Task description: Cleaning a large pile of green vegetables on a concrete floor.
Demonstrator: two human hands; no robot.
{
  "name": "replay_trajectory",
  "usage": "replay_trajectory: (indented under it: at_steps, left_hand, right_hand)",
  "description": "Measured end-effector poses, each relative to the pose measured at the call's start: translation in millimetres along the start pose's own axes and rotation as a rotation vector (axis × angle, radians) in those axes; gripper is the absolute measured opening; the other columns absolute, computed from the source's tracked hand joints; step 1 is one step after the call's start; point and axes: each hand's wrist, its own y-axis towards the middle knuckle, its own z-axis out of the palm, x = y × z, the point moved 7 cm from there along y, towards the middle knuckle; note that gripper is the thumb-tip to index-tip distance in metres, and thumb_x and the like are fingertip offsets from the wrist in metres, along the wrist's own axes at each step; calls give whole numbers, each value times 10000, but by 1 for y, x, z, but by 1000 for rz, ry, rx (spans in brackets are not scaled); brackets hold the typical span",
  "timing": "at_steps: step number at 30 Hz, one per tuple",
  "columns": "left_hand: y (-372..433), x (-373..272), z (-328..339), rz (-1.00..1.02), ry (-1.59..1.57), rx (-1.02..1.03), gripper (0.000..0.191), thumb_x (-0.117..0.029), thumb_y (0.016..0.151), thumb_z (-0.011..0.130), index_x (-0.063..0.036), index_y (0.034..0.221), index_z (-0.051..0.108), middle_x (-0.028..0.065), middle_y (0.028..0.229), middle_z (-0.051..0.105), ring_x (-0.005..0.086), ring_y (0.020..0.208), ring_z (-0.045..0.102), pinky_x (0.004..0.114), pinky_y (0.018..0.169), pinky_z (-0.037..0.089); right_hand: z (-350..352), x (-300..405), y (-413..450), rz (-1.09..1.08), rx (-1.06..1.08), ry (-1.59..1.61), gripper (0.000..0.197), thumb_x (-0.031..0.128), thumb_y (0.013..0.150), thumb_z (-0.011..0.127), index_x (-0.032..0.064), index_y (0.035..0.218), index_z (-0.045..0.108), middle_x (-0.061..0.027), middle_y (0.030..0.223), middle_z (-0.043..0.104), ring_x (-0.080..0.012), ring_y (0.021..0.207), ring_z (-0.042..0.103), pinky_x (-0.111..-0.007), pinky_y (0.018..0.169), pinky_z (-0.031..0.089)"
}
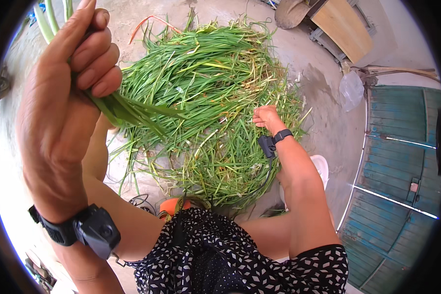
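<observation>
My left hand (64, 84) is raised close to the camera at the upper left. It is shut on a small bunch of long-leaved green stalks (126, 110). Their pale stem ends point up past the fingers, and the flat leaves hang to the right. On the floor before me spreads a large heap of long green leaves (191, 66), with yellowed blades and dry bits along its right side. My right hand (267, 117) is over the heap's right part with its fingers curled. Whether anything is between those fingers is hidden.
Loose trimmings (224, 169) reach back to my feet. An orange object (174, 205) sits by my left leg, and a pink-and-white shoe (320, 167) is at my right. A clear plastic bag (351, 91), a wooden board (341, 27) and a green door (393, 154) line the right side.
</observation>
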Motion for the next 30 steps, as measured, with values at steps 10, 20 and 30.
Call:
replay_trajectory:
  at_steps: [10, 20, 30]
  left_hand:
    - [19, 34, -5, -103, 86, -71, 218, -227, 992, 430, -37, 897, 477, -73, 560, 261, 18, 446, 228, 180, 389, 219]
    - [5, 100, 39, -246, 282, 25, 268, -299, 938, 540, -69, 801, 532, -68, 552, 346, 46, 447, 291, 208, 405, 233]
    - [-28, 150, 97, -255, 550, 425, 191, -213, 826, 700, -27, 858, 678, -19, 636, 566, 46, 523, 443, 198, 459, 341]
  right_hand:
    - [7, -39, 84, 75, -66, 465, 65, 42, 806, 640, 16, 812, 582, -75, 642, 602, -163, 511, 574, -275, 400, 428]
    - [-44, 43, -49, -114, 355, 530, 52, 69, 838, 622, 28, 847, 592, -118, 814, 659, -186, 692, 640, -294, 565, 514]
    - [-88, 114, -277, -534, 378, 497, 113, 84, 854, 610, -6, 921, 611, -69, 789, 631, -144, 719, 613, -253, 620, 472]
